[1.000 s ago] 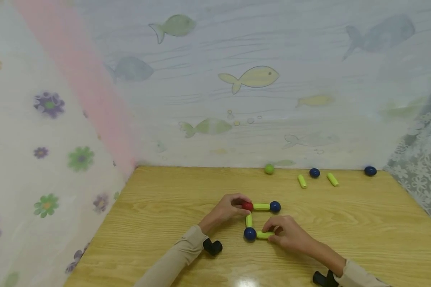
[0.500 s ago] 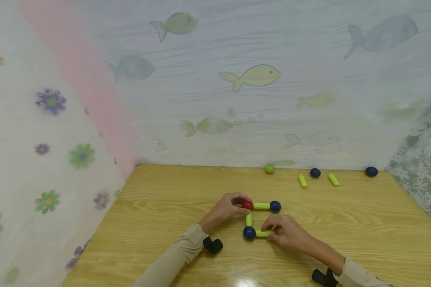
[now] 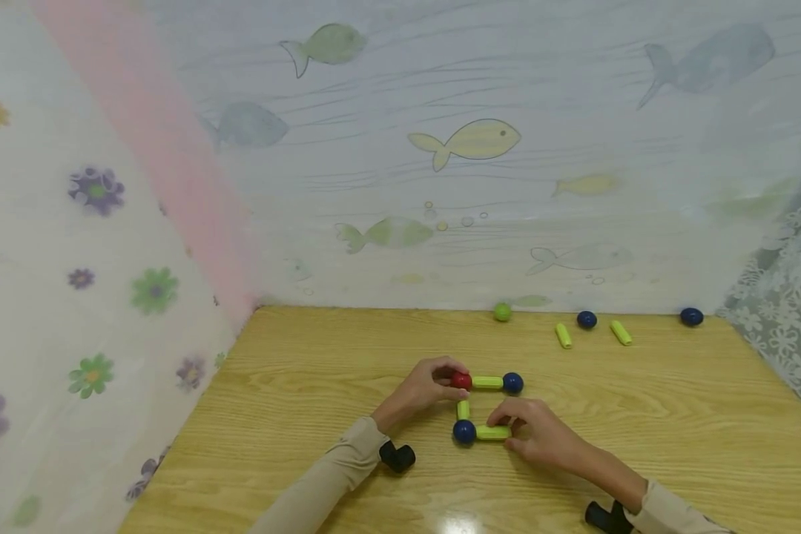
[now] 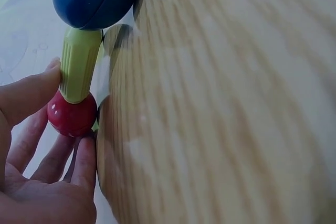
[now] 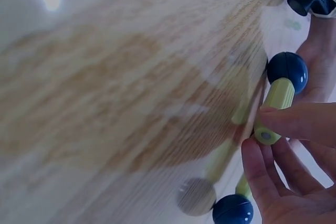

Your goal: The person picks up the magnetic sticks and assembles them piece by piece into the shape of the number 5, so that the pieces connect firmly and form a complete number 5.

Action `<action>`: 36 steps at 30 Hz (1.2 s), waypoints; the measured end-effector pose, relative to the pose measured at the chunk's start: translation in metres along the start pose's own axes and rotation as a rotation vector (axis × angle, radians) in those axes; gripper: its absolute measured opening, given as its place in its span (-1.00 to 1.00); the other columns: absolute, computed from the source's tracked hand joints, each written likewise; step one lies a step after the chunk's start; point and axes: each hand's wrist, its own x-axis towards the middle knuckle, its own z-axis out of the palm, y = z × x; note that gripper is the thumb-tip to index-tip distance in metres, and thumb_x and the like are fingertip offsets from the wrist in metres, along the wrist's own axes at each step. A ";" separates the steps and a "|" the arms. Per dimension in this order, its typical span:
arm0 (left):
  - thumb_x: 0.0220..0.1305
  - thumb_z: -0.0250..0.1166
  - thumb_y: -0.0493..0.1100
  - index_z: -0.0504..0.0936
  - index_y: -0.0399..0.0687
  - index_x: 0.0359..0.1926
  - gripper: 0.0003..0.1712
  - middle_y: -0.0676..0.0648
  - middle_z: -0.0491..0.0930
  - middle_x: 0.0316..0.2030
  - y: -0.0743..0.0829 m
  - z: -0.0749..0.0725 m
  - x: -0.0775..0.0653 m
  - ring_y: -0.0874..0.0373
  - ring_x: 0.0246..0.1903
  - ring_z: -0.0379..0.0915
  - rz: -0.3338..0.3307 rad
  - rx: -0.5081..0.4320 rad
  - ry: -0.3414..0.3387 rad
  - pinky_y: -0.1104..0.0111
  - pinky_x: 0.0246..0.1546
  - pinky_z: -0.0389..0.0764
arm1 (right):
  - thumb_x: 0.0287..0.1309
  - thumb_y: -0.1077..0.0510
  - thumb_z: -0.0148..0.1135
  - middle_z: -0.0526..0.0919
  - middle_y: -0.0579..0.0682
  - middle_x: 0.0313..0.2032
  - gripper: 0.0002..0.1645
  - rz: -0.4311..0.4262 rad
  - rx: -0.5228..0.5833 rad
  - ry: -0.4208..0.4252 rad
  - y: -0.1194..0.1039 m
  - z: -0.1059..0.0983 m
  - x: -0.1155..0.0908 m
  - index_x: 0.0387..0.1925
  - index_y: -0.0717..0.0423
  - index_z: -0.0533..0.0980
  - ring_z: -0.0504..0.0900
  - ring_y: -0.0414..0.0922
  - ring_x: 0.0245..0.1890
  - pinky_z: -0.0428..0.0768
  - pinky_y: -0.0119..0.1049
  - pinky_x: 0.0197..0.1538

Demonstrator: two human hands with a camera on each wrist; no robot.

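On the wooden table (image 3: 307, 386) lies a flat frame of balls and rods. My left hand (image 3: 440, 380) grips the red ball (image 3: 460, 380) at its top-left corner; the left wrist view shows fingers (image 4: 84, 156) curled under that red ball (image 4: 72, 116). A green rod (image 3: 486, 383) runs from it to a blue ball (image 3: 512, 383). A short green rod (image 3: 463, 409) drops to another blue ball (image 3: 463, 431). My right hand (image 3: 517, 434) pinches the free right end of the bottom green rod (image 3: 492, 432), seen close in the right wrist view as the rod (image 5: 275, 108) between fingertips (image 5: 294, 121).
Loose pieces lie along the back edge: a green ball (image 3: 502, 312), a green rod (image 3: 564, 335), a blue ball (image 3: 587, 320), another green rod (image 3: 619, 332) and a far-right blue ball (image 3: 691, 317). Patterned curtains wall in the table on three sides.
My right hand has slid a little to the right along the bottom rod, so more of the rod shows. The left hand stays on the red ball.
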 end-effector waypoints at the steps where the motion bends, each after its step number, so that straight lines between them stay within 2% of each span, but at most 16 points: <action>1: 0.08 0.42 -0.28 0.61 -0.18 -0.07 -0.65 -0.07 0.58 -0.14 0.000 0.000 0.000 0.15 -0.19 0.55 -0.003 -0.001 -0.002 0.38 -0.17 0.56 | -0.18 0.54 0.35 0.63 0.02 -0.23 -0.56 0.007 0.003 -0.001 0.000 0.000 0.000 -0.21 0.16 0.57 0.60 -0.14 -0.26 0.63 -0.29 -0.28; 7: 0.08 0.42 -0.29 0.61 -0.18 -0.06 -0.65 -0.06 0.59 -0.14 -0.001 0.000 -0.001 0.15 -0.19 0.55 -0.008 -0.016 0.006 0.39 -0.19 0.56 | -0.15 0.54 0.34 0.61 0.06 -0.23 -0.57 0.002 0.033 -0.005 0.003 0.000 -0.002 -0.18 0.19 0.54 0.61 -0.14 -0.28 0.64 -0.26 -0.28; 15: 0.09 0.42 -0.28 0.62 -0.14 -0.06 -0.66 -0.02 0.59 -0.14 -0.003 -0.001 0.000 0.17 -0.18 0.55 -0.019 -0.012 0.022 0.36 -0.17 0.57 | -0.05 0.41 0.36 0.61 0.01 -0.24 -0.64 -0.009 0.020 -0.029 0.006 -0.007 -0.002 -0.16 0.15 0.54 0.60 -0.16 -0.28 0.62 -0.25 -0.27; 21: 0.10 0.41 -0.30 0.60 -0.20 -0.02 -0.62 -0.04 0.57 -0.11 0.000 -0.003 -0.003 0.15 -0.16 0.55 -0.016 -0.006 0.012 0.36 -0.16 0.57 | 0.06 0.34 0.34 0.61 0.06 -0.22 -0.74 0.042 0.009 -0.017 0.008 -0.021 0.002 -0.17 0.17 0.55 0.60 -0.07 -0.29 0.61 -0.28 -0.28; 25: 0.09 0.42 -0.28 0.61 -0.16 -0.02 -0.62 0.00 0.56 -0.10 0.001 -0.003 -0.004 0.17 -0.14 0.54 -0.031 0.002 0.019 0.36 -0.14 0.56 | 0.08 0.34 0.32 0.61 0.09 -0.22 -0.77 0.085 -0.009 0.017 0.013 -0.035 0.010 -0.17 0.20 0.56 0.60 -0.03 -0.28 0.61 -0.30 -0.29; 36: 0.09 0.41 -0.32 0.61 -0.20 -0.03 -0.63 -0.05 0.57 -0.09 -0.001 0.001 -0.002 0.13 -0.14 0.55 -0.011 -0.012 0.013 0.37 -0.13 0.56 | 0.18 0.28 0.25 0.60 0.16 -0.21 -0.79 0.207 -0.069 0.124 0.044 -0.071 0.035 -0.13 0.27 0.55 0.58 -0.04 -0.24 0.59 -0.28 -0.27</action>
